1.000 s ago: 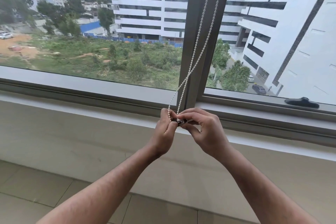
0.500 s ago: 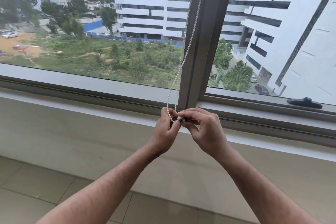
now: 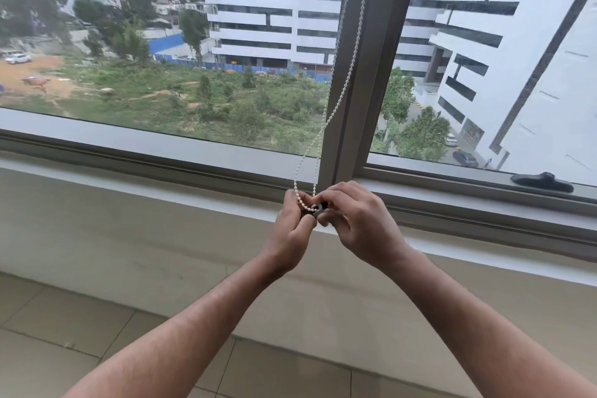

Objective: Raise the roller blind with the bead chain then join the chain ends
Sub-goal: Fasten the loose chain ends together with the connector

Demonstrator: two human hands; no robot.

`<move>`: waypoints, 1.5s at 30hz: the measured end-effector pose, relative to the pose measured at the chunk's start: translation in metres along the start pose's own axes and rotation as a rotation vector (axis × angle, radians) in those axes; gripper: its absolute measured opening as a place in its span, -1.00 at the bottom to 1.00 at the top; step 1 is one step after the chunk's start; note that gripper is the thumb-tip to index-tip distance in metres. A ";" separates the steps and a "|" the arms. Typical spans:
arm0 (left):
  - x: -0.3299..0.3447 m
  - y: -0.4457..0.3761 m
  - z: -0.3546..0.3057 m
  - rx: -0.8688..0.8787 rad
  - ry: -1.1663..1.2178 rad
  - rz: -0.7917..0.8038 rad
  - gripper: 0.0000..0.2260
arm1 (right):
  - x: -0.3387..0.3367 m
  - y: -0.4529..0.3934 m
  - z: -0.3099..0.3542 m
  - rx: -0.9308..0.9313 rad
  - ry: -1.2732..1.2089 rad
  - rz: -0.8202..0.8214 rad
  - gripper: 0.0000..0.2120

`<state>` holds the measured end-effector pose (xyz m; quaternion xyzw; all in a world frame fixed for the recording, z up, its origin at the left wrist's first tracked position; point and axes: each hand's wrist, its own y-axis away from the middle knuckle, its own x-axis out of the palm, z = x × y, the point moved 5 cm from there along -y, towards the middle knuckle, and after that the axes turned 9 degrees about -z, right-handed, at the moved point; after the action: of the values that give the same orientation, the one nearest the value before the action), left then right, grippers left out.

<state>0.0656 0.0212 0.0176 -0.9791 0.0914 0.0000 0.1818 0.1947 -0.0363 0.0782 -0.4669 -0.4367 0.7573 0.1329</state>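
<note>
A white bead chain hangs in two strands from above the frame, running down past the grey window mullion to my hands at sill height. My left hand pinches one chain end, which curves in a short loop of beads to its fingertips. My right hand pinches the other strand together with a small dark and white connector held between both hands' fingertips. The two hands touch at the fingertips. The roller blind itself is out of view above.
The grey window sill runs across in front of me, with a white ledge below it. A black window handle lies on the right frame. Tiled floor shows at the bottom left.
The two chain strands have swung left and back a little across the mullion. My hands stay together at the connector, with the right fingers shifting slightly over it.
</note>
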 end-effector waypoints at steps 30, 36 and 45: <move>0.017 0.007 0.050 -0.102 -0.007 -0.032 -0.75 | 0.049 0.052 -0.037 0.660 -0.138 -0.139 -0.71; 0.024 -0.001 0.056 -0.121 -0.082 -0.029 -0.74 | 0.066 0.067 -0.049 1.037 -0.338 -0.199 -0.81; 0.030 -0.019 0.062 -0.106 -0.212 -0.142 -0.65 | 0.079 0.067 -0.066 1.040 -0.343 -0.175 -0.82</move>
<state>0.1003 0.0550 -0.0345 -0.9858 0.0019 0.0956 0.1378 0.2210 0.0079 -0.0332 -0.1716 -0.0579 0.9246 0.3353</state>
